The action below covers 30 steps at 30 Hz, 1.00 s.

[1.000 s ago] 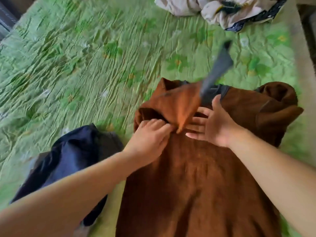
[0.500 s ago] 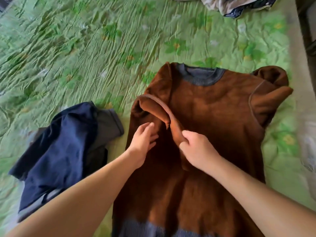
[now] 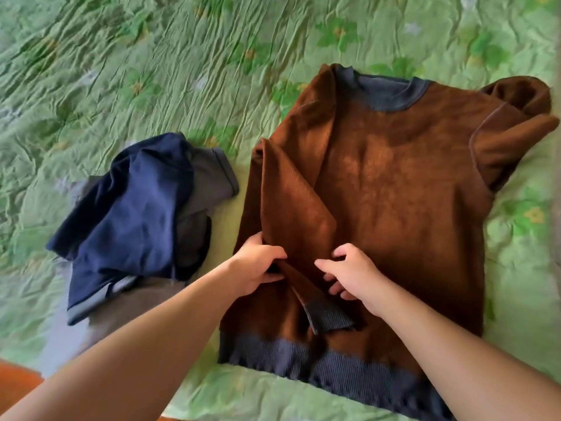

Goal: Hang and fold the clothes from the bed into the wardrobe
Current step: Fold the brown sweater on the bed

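Note:
A brown sweater point(image 3: 394, 183) with a grey-blue ribbed collar, cuff and hem lies flat on the green bedspread point(image 3: 151, 56). Its left sleeve point(image 3: 291, 202) is folded inward down across the body, with the ribbed cuff point(image 3: 329, 319) near the hem. My left hand point(image 3: 258, 265) grips the lower sleeve from the left. My right hand point(image 3: 352, 273) rests on the sweater just right of the sleeve, fingers curled against the fabric. The right sleeve point(image 3: 516, 123) is bunched at the upper right.
A crumpled navy and grey garment point(image 3: 136, 208) lies on the bed to the left of the sweater. The bed's near edge and a strip of orange floor point(image 3: 15, 387) show at the bottom left.
The left sleeve has been drawn down across the sweater's body, its cuff now near the hem. Both hands moved toward me along the sleeve. The view shifted, and the pile at the far edge left the frame.

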Each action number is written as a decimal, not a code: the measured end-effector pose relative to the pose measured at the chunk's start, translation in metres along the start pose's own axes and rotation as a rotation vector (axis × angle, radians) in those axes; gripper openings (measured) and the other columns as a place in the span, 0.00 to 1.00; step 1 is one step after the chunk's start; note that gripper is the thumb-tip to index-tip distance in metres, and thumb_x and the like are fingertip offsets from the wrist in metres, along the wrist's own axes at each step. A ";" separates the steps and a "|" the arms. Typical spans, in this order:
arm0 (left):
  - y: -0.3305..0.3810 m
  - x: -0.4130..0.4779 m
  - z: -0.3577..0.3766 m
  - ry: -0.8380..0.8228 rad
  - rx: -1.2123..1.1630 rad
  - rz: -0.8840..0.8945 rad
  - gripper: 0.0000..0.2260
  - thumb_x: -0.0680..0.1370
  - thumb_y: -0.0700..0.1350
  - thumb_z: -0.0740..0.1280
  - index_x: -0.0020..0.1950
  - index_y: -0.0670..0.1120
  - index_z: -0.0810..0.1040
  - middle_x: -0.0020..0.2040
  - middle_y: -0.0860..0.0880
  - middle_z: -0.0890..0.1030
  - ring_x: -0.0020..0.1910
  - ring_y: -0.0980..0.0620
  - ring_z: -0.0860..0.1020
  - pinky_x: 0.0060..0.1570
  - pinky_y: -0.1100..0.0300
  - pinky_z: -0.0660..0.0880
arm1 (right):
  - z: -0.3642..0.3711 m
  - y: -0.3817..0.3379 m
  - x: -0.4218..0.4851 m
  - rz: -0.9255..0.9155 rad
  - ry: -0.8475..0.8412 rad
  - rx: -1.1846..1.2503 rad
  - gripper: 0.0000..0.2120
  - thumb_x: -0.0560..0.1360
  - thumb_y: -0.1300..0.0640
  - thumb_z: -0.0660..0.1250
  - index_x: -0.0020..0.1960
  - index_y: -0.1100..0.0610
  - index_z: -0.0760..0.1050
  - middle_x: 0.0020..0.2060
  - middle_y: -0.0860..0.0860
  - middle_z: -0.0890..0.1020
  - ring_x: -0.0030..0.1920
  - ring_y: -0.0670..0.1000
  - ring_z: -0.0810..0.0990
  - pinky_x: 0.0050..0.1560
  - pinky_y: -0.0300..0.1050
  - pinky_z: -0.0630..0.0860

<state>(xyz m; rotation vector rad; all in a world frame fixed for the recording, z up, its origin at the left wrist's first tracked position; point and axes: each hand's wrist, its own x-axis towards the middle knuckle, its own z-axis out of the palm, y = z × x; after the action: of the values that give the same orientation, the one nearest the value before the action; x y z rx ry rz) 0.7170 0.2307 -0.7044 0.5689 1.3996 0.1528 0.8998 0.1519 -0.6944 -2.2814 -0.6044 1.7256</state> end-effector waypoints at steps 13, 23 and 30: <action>-0.059 -0.032 -0.032 -0.150 -0.074 -0.110 0.20 0.78 0.33 0.62 0.63 0.53 0.78 0.58 0.45 0.85 0.58 0.40 0.82 0.54 0.35 0.79 | 0.041 0.055 -0.025 -0.032 -0.233 0.051 0.09 0.67 0.51 0.70 0.43 0.55 0.78 0.36 0.52 0.81 0.33 0.49 0.78 0.28 0.42 0.68; -0.032 -0.024 -0.032 -0.037 0.207 0.027 0.23 0.77 0.42 0.72 0.69 0.55 0.70 0.58 0.51 0.82 0.57 0.48 0.81 0.60 0.41 0.78 | 0.020 0.024 0.004 -0.055 -0.096 0.261 0.18 0.76 0.48 0.71 0.63 0.52 0.73 0.57 0.54 0.82 0.54 0.56 0.84 0.50 0.54 0.83; -0.067 -0.041 -0.028 -0.227 0.173 -0.146 0.27 0.76 0.36 0.73 0.70 0.55 0.70 0.61 0.49 0.83 0.58 0.45 0.83 0.55 0.38 0.80 | 0.020 0.005 0.007 0.094 -0.301 0.320 0.14 0.77 0.55 0.70 0.62 0.54 0.76 0.53 0.54 0.86 0.55 0.59 0.84 0.58 0.65 0.79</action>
<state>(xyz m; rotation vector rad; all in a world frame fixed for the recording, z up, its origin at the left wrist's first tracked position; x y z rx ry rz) 0.6671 0.1642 -0.7009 0.6046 1.2338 -0.1479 0.8827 0.1488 -0.7081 -1.8770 -0.2488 2.0599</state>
